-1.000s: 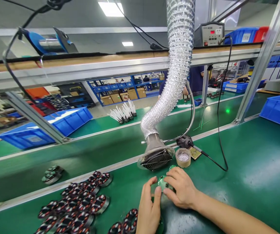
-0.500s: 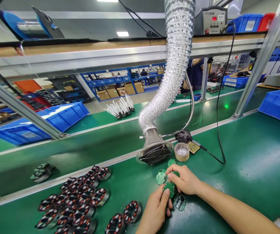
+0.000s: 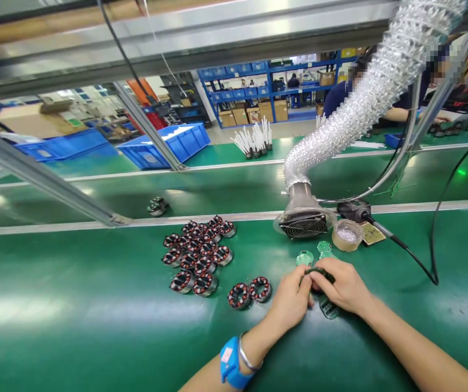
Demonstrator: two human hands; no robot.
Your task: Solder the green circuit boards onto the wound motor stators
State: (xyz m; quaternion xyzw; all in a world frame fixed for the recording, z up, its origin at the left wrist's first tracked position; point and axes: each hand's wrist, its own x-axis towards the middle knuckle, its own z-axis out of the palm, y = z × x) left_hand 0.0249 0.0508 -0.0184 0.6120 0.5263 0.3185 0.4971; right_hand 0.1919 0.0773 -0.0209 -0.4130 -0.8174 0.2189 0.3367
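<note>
Both hands meet on one green circuit board (image 3: 319, 272), seen nearly edge-on. My left hand (image 3: 293, 296) pinches its left side and my right hand (image 3: 342, 286) grips its right side; the fingers partly cover it. Just beyond the hands, a round green board (image 3: 305, 258) lies on the table, with another green board (image 3: 324, 246) to its right. A darker board (image 3: 329, 308) lies below my right hand. Two ring-shaped coil parts, one nearer (image 3: 239, 296) and one farther (image 3: 260, 289), sit left of my left hand.
Several ring-shaped coil parts (image 3: 204, 265) are clustered on the left. A fume extractor nozzle (image 3: 304, 220), a tub (image 3: 347, 235) and a soldering iron holder (image 3: 354, 209) stand beyond the hands. A cable (image 3: 422, 271) trails right. Across the bench is a person (image 3: 336, 100).
The view has swung left and down, showing more table and my left wrist's blue band. The board between my hands has tilted from facing the camera to nearly edge-on, and my right hand now grips it.
</note>
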